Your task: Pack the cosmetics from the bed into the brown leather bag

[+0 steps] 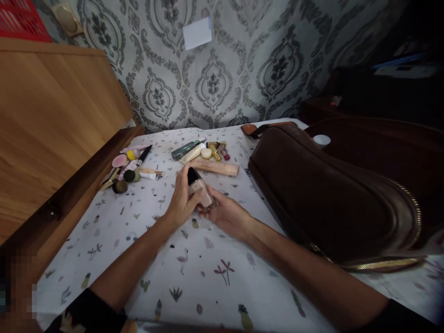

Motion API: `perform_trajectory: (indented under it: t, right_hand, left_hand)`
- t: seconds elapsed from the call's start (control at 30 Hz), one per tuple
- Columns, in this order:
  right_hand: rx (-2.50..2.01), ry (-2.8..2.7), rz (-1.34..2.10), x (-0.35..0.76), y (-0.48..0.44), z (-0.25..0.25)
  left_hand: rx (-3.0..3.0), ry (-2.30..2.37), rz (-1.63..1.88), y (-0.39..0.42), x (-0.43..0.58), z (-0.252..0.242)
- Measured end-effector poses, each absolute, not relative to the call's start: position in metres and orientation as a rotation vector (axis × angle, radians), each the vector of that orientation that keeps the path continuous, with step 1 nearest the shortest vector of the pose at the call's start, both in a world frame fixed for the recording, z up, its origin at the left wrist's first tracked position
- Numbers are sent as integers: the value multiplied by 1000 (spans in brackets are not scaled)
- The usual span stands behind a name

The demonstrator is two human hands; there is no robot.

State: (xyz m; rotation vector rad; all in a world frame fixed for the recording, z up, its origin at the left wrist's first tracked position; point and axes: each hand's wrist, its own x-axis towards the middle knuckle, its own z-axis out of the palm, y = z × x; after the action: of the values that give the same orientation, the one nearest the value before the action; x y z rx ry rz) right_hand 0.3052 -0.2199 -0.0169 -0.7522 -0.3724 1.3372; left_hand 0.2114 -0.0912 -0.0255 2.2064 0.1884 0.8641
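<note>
Both my hands hold a small glass bottle of beige foundation point(201, 190) with a black cap, just above the patterned sheet. My left hand point(182, 198) wraps round its upper part near the cap. Under the bottle's lower end, my right hand point(227, 213) cups it with curled fingers. Past the bottle lie a long beige tube point(217, 167), a green tube point(187, 148) and small gold and red cosmetics point(218, 151). Further left sits a heap of brushes and sponges point(129, 171).
A large brown zipped bag point(329, 199) lies open on the right of the white printed sheet point(194, 277). A wooden headboard point(52, 125) runs along the left. Patterned wallpaper point(243, 69) is behind, with dark furniture at the far right.
</note>
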Motion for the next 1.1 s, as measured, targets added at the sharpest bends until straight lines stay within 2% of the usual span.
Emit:
perform_trajectory:
  t: [0.37, 0.63, 0.9, 1.1]
  right_hand:
    - [-703, -302, 1058, 306, -219, -16]
    - [-709, -218, 1230, 314, -216, -17]
    - [-771, -382, 1319, 302, -220, -11]
    - [-833, -485, 1339, 298, -220, -13]
  left_hand:
    - [2321, 18, 685, -94, 209, -23]
    - [2243, -111, 821, -99, 212, -26]
    - [1891, 169, 599, -108, 208, -17]
    - [1833, 288, 822, -106, 208, -9]
